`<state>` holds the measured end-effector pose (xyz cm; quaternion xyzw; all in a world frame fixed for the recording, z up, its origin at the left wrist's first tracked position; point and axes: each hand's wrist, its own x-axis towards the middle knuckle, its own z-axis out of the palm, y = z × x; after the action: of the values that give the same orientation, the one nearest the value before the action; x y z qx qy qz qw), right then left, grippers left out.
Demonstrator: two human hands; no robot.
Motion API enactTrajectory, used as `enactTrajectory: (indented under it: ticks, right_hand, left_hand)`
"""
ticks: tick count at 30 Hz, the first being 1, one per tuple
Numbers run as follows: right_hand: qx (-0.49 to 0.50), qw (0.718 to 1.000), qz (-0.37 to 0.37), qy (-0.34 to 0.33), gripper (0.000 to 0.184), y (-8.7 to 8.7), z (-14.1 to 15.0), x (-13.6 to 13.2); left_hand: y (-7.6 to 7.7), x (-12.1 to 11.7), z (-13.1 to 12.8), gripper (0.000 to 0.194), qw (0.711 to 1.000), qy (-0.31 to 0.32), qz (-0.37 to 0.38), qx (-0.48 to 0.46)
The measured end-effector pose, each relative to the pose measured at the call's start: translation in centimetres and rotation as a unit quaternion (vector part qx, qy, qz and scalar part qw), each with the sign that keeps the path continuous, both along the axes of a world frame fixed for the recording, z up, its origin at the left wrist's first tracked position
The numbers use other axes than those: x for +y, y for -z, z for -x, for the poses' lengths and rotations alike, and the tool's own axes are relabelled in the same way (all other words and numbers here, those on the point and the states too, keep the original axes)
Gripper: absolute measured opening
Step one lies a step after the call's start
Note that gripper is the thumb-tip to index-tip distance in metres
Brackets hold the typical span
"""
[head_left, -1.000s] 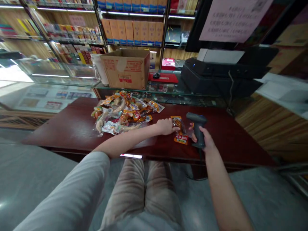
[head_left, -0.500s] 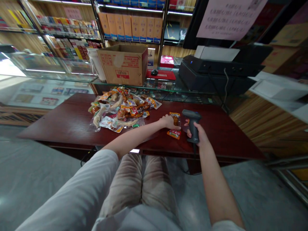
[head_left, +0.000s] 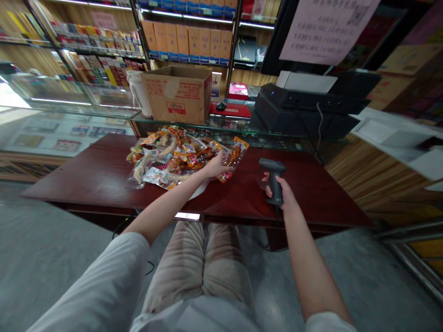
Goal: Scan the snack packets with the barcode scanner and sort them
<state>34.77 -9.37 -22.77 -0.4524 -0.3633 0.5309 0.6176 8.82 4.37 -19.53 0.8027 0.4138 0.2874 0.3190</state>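
Observation:
My left hand [head_left: 215, 167] is closed on an orange snack packet [head_left: 234, 155], held just above the dark red table [head_left: 86, 180] at the right edge of a pile of snack packets [head_left: 173, 156]. My right hand [head_left: 279, 190] grips a grey barcode scanner [head_left: 273, 175] by its handle, upright over the table, a little to the right of the packet. The scanner's head points left and its cable hangs down past the table's front edge.
Behind the table a glass counter carries a cardboard box [head_left: 178, 94], a red pad with a mouse [head_left: 224, 108] and a black register machine [head_left: 304, 108]. Shelves of goods [head_left: 104, 50] fill the back wall. My knees [head_left: 204, 267] are under the table's front edge.
My left hand has lifted the orange packet from beside the scanner and carried it left and back to the pile. The right hand with the scanner has stayed almost where it was.

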Motion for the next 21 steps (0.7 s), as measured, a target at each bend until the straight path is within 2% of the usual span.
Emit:
enactTrajectory:
  ticks: [4,7,10,14,17,21]
  right_hand:
    - [0.007,1.000,-0.002,-0.014,0.039,-1.1,1.2,1.2]
    - [-0.008,0.999,-0.039,-0.023,0.039,-2.0,3.4,3.3]
    - [-0.014,0.996,-0.082,-0.028,0.038,-2.4,6.2,5.6]
    - [0.018,0.994,-0.090,-0.063,0.037,-1.7,8.9,7.3]
    - [0.030,0.993,-0.087,-0.080,0.036,-1.2,9.2,7.1]
    - [0.049,0.993,-0.080,-0.069,0.033,-1.1,8.5,6.3]
  left_hand:
    - [0.2,1.0,4.0,0.043,0.997,0.003,0.014,-0.077]
    - [0.9,1.6,5.5,0.043,0.994,-0.002,0.035,-0.106]
    - [1.9,1.9,6.0,0.042,0.988,-0.033,0.058,-0.136]
    - [3.0,1.9,6.1,0.042,0.989,-0.074,0.026,-0.126]
    - [3.3,1.6,6.3,0.043,0.992,-0.068,0.013,-0.109]
    - [3.3,1.3,6.4,0.041,0.994,-0.048,0.014,-0.100]
